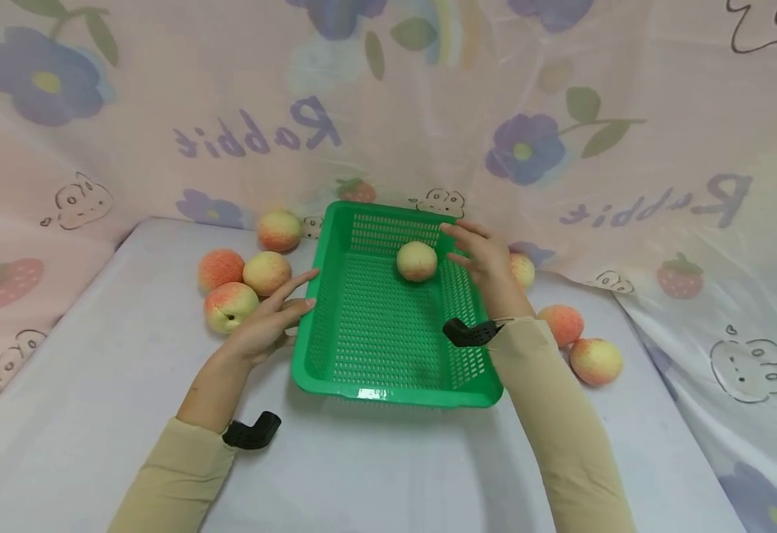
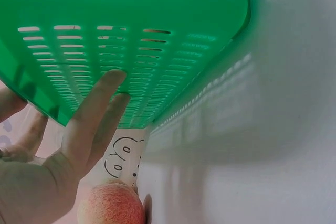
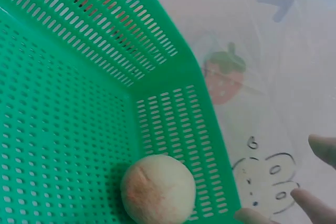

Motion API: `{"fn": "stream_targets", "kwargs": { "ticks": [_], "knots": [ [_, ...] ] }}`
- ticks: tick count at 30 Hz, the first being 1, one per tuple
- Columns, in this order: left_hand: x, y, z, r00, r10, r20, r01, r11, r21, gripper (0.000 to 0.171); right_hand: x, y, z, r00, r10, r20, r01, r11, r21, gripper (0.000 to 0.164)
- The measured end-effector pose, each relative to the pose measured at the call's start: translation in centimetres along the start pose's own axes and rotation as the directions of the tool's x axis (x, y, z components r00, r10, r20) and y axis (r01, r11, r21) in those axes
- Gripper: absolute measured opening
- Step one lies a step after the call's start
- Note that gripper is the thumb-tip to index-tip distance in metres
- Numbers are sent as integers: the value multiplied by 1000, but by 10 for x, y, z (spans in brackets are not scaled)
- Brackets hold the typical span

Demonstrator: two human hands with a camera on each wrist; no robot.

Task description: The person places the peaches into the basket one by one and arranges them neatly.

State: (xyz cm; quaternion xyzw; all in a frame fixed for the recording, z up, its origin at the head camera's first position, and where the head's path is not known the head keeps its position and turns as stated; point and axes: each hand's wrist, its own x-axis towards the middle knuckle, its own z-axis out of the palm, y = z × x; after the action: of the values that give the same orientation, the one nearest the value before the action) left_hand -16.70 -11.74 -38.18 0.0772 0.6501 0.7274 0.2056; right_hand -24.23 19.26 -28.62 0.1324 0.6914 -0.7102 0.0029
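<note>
A green plastic basket (image 1: 388, 326) with slotted walls stands in the middle of the table. One pale yellow-pink peach (image 1: 417, 261) lies inside it, near the far right corner. My left hand (image 1: 262, 326) is at the basket's left side, fingers extended; in the left wrist view two fingers (image 2: 89, 114) lie against the slotted outer wall. Over the right rim, close to the far corner, is my right hand (image 1: 485, 263) with its fingers spread and no object between them. In the right wrist view its fingertips (image 3: 310, 203) appear beside the rim, near the peach.
Several peaches (image 1: 231, 307) cluster on the table left of the basket. To the right lie a yellow-red peach (image 1: 596, 361), a redder peach (image 1: 562, 324) and one partly hidden peach (image 1: 522, 269) behind my right wrist. A printed cloth (image 1: 415, 111) hangs behind the table.
</note>
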Motion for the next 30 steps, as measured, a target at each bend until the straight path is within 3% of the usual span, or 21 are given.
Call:
{"fn": "stream_targets", "kwargs": {
  "ticks": [11,21,26,30],
  "knots": [
    [-3,3,-1,1000,6,4,-6,1000,-2,59,-12,-13,-29,1000,23,21,-23,1000,14,61],
    [-2,2,0,1000,15,15,-15,1000,-16,59,-14,-16,-63,995,86,-51,-80,992,101,64],
    [-2,3,0,1000,8,4,-8,1000,-5,58,-14,-14,-76,994,105,-38,-104,994,32,67],
    [-3,3,1,1000,14,10,-14,1000,9,59,-14,-11,-87,993,111,-34,-111,994,2,57]
  ]
}}
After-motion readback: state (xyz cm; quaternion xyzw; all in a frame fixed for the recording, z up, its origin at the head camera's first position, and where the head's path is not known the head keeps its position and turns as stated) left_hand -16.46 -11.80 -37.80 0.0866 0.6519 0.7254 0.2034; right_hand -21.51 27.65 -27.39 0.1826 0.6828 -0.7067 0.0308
